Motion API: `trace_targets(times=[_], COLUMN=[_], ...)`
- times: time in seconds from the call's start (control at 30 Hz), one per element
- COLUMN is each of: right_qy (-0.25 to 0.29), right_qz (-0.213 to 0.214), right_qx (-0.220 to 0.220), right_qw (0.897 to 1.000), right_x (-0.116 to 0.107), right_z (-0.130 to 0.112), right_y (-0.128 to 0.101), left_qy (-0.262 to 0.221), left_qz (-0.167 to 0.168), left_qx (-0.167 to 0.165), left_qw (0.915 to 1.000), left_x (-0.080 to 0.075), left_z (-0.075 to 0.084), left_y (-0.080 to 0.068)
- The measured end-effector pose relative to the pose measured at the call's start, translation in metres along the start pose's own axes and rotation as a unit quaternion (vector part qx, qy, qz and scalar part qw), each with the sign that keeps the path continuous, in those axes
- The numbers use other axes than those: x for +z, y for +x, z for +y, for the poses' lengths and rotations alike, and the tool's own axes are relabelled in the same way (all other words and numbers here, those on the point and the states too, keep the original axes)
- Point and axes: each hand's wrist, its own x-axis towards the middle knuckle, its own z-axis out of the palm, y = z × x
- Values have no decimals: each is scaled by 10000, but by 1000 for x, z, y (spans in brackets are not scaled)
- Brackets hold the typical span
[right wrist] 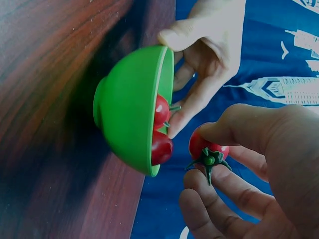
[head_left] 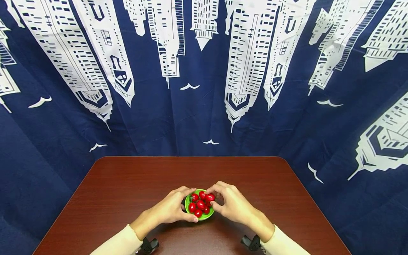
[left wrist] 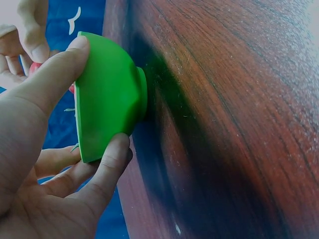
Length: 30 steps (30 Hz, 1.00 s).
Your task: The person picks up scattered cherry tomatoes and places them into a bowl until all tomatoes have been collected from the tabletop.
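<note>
A small green bowl (right wrist: 124, 99) holding several red cherry tomatoes (head_left: 200, 204) is at the near middle of the table. My left hand (head_left: 170, 208) grips the bowl from its left, thumb at the near rim and fingers curled round the far side. Over the bowl's right side, my right hand (head_left: 235, 204) pinches one cherry tomato (right wrist: 199, 143) between thumb and fingers. That tomato has a green stem cap facing the right wrist camera and is just outside the rim in that view. Two tomatoes, one with a green stem, show at the bowl's mouth there.
The brown wood-grain table (head_left: 143, 177) stretches away to rounded far corners. Behind and beside it hangs a dark blue cloth (head_left: 197, 117) printed with white upside-down buildings and birds. Dark wrist devices (head_left: 251, 242) sit by both cream sleeves (head_left: 283, 244).
</note>
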Motion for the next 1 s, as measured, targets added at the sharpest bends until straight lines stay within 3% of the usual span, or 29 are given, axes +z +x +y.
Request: trace_targets(times=[0.7, 1.0], right_qy=[-103, -98], right_qz=[-439, -646], right_qx=[-137, -77], right_qw=[9989, 9978], right_x=[7, 8], right_z=[-15, -18], right_y=[-3, -3], left_qy=[65, 67], left_qz=[23, 73], left_qx=[-37, 113], left_qw=[10000, 9999], left_x=[0, 0], left_z=[0, -1], left_y=[-1, 1])
